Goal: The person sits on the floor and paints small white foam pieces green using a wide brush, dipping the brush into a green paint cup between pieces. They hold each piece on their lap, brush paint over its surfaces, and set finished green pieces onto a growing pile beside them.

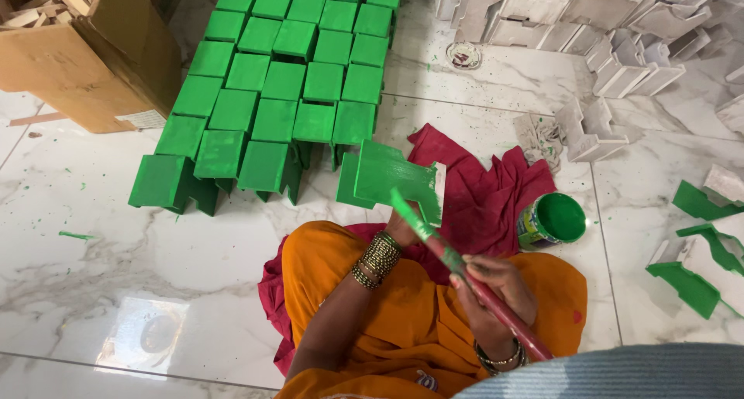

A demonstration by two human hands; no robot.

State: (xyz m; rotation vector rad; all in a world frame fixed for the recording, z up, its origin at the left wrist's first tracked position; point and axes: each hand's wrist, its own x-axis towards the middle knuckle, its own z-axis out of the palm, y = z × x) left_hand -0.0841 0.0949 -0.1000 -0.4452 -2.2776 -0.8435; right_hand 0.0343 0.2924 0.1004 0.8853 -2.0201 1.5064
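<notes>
Green-painted wooden block, notched in shape, sits at the centre of the frame, propped up from below by the left hand, whose fingers are mostly hidden behind it. Just lower right, the right hand is closed around a red-handled paintbrush, its green bristle end touching the block's lower edge. An open paint tin stands to the right on a red cloth. Rows of green blocks fill the upper left.
</notes>
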